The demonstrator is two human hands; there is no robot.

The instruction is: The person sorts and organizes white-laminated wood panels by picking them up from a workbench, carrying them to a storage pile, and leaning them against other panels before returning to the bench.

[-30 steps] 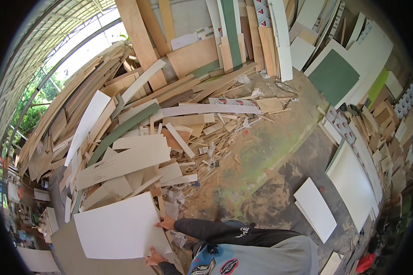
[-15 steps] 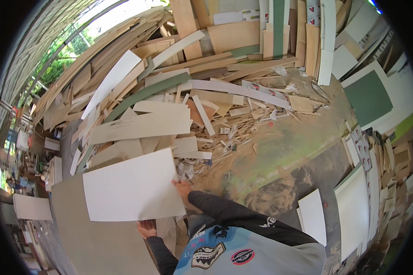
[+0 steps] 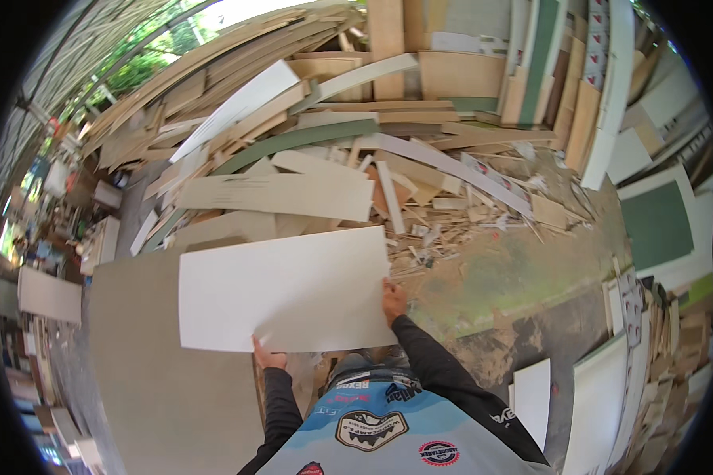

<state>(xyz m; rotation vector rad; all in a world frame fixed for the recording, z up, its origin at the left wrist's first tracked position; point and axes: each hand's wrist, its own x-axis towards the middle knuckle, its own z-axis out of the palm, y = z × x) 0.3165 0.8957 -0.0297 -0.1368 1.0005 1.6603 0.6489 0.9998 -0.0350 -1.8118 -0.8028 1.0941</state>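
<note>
A white rectangular board point(image 3: 285, 289) is held out flat in front of me by both hands. My left hand point(image 3: 269, 355) grips its near edge, with a finger showing on the upper face and the rest partly hidden. At the right edge my right hand point(image 3: 394, 302) is closed round the side. Beneath and to the left of the white board lies a large grey-brown sheet point(image 3: 158, 404), partly covered by it.
Behind the board is a heap of offcuts, with a long pale plank point(image 3: 281, 195) and a curved green strip point(image 3: 293, 146) on it. White panels point(image 3: 598, 396) lean at the right. A dark green panel point(image 3: 656, 226) stands farther back.
The white board has turned slightly and sits farther right in view. My left hand has come up against its near edge, while my right hand keeps hold of the right side.
</note>
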